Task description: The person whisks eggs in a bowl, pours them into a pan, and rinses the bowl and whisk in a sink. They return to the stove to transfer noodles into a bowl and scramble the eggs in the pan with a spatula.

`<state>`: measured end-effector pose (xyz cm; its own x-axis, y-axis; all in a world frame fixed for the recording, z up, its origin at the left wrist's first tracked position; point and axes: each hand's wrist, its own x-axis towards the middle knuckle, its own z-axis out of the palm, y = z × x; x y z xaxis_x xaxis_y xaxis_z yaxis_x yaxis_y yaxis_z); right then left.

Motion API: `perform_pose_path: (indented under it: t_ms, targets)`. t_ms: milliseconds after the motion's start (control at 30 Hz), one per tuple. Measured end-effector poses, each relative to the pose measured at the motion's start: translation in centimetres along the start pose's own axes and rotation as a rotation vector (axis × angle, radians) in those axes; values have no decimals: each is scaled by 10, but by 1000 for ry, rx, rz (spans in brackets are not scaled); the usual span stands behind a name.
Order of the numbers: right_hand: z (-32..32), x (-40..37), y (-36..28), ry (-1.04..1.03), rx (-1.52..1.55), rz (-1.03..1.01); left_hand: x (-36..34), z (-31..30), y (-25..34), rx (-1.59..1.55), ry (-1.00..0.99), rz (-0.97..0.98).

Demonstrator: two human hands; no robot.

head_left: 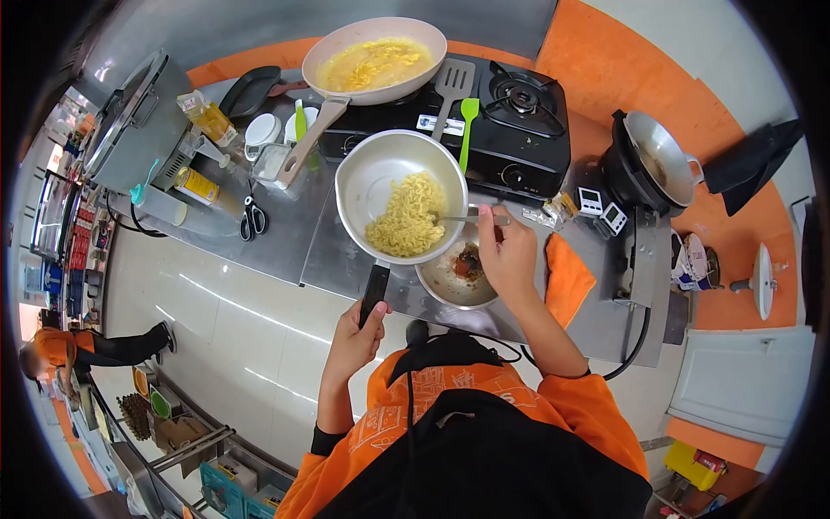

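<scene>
My left hand point(353, 344) is wrapped round the black handle of a silver saucepan point(356, 186). Cooked yellow noodles point(406, 216) lie in the pan's right part. A metal utensil point(467, 218) is pinched in my right hand point(507, 251), and its far end reaches into the noodles. Partly under the saucepan and beside my right hand, a metal bowl point(450, 290) holds dark and reddish seasoning point(468, 262). The saucepan is held above the counter, tilted towards the bowl.
Behind are a frying pan point(374, 65) with yellow egg and a black gas stove point(523, 151). A spatula and green brush lie on it. Scissors point(253, 219) and bottles stand left; an orange cloth point(567, 278), timers and a black pot point(644, 177) are right. Another person point(60, 349) is far left.
</scene>
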<state>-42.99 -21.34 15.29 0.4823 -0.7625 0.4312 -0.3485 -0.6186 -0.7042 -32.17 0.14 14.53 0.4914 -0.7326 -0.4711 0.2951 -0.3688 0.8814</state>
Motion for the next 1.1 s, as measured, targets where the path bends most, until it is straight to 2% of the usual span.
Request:
perform_pose_path:
  t_ms: [300, 600, 700, 800, 900, 1100]
  targets:
    - [23, -16, -28, -20, 187, -97, -3, 1, -1, 10, 45, -16]
    - [24, -19, -33, -138, 359, -15, -9, 0, -5, 19, 50, -15]
    - [32, -22, -22, -162, 517, 116, -10, -1, -8, 34, 57, -8]
    - [34, -22, -10, -232, 775, 387, -12, -3, -7, 17, 65, -25]
    - [39, -20, 5, -213, 890, 530, -12, -5, -3, 3, 65, -39]
    - [34, -20, 26, -185, 957, 646, -11, -9, -2, -5, 59, -48]
